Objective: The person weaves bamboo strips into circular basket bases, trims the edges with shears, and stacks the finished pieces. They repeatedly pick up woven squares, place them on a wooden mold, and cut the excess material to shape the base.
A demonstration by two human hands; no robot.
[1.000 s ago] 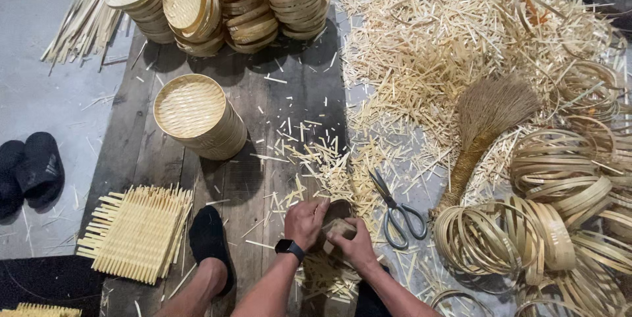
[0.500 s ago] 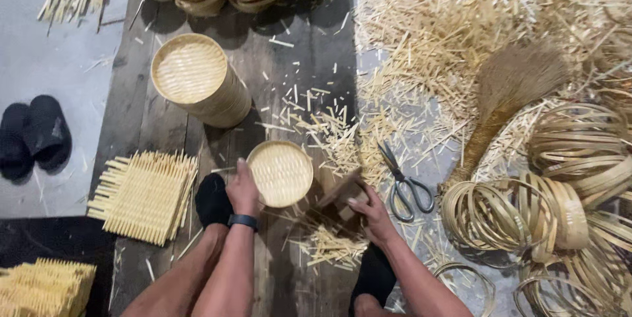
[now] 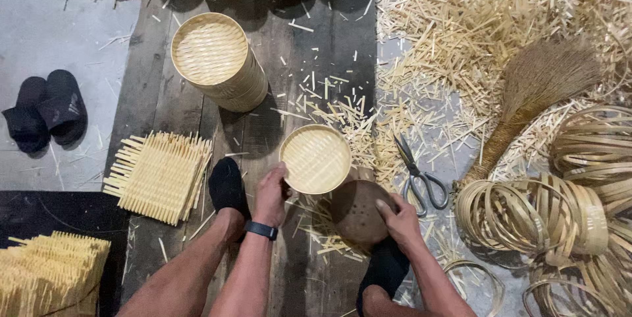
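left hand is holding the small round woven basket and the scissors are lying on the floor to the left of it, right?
Not quite. The left hand does hold the small round woven basket, but the scissors lie on the floor to the right of it, not the left, as the head view shows.

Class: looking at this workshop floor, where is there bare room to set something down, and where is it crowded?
Bare dark planks lie between the basket stack and the woven mat. Grey floor above the black slippers is mostly bare. Right of the scissors, offcuts, broom and hoops crowd everything.
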